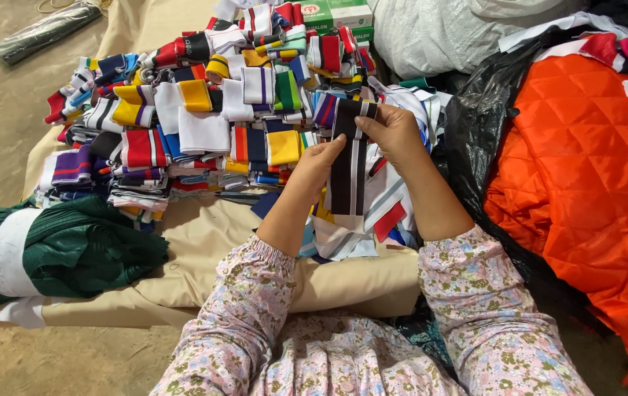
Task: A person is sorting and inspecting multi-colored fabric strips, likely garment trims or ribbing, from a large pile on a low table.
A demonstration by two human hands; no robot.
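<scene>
Both my hands hold a long black knit strip with white stripes (348, 172), hanging upright over a heap of cloth. My right hand (394, 132) pinches its top edge. My left hand (319, 163) grips its left side lower down. Behind and left of the strip lies a big pile of folded striped rib bands (204, 103) in red, yellow, white, blue and purple. More loose bands (383, 213) lie under the strip's lower end. My sleeves are pink with a flower print.
A beige cloth (204, 242) covers the low surface under the pile. A dark green knit bundle with a white band (57, 253) lies at the left. Orange quilted fabric (585, 183) on black plastic sheeting (479, 125) fills the right. Boxes (339, 15) stand behind.
</scene>
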